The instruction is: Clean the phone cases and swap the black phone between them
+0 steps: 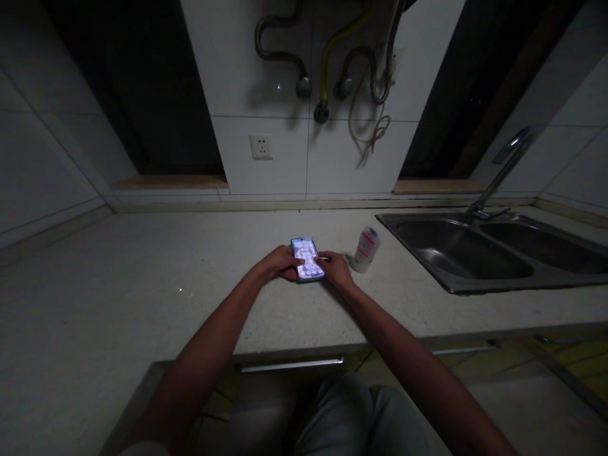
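Phone, lit up, sits over the counter between the left hand, gripping its left edge, and the right hand, holding its right. Just past the right hand is a cup; farther, a sink and wall socket.

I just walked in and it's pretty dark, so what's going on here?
A person is holding a lit phone over the counter, the left hand and the right hand on either side of it, thumbs at the screen. A clear cup with pink markings stands just beyond the right hand, and the steel sink is farther right.
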{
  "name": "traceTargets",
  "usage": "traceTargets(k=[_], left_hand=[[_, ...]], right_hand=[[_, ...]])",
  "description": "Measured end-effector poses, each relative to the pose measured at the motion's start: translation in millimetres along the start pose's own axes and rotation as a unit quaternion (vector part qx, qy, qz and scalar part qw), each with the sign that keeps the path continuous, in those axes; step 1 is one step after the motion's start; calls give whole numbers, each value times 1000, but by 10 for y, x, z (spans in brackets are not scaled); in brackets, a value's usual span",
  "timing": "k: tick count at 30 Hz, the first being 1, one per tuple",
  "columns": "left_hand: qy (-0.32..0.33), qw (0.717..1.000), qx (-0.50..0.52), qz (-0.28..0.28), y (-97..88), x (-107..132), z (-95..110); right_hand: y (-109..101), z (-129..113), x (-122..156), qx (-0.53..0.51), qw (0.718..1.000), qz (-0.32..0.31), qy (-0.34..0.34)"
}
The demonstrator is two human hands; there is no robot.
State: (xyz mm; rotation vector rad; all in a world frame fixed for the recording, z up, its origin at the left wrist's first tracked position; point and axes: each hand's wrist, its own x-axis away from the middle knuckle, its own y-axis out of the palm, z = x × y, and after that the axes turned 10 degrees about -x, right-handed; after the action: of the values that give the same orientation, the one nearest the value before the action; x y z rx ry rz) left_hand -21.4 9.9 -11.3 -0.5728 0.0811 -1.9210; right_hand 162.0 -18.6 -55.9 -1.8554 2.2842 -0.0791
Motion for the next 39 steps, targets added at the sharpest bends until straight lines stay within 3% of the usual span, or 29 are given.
traceTargets(k=[8, 14, 20, 29, 32, 36, 39], left_hand=[[0, 999, -47, 23, -51, 3, -58], [-7, 982, -188, -4, -101, 113, 50], [36, 970, -239, -20, -119, 141, 51], [32, 963, -267, 10, -130, 72, -50], [31, 941, -326, 83, -161, 60, -25], [55, 843, -443, 299, -263, 0, -59], [29, 812, -494, 309, -308, -77, -164]], right_hand=[[-57, -182, 74, 139, 989, -40, -9], [-76, -306, 149, 195, 976, -97, -30], [-104, -415, 214, 221, 967, -128, -25], [-61, -425, 252, 230, 959, -162, -20], [-70, -417, 252, 216, 967, -128, -44], [-192, -442, 217, 202, 975, -8, -89], [-289, -451, 187, 262, 964, 20, -48]])
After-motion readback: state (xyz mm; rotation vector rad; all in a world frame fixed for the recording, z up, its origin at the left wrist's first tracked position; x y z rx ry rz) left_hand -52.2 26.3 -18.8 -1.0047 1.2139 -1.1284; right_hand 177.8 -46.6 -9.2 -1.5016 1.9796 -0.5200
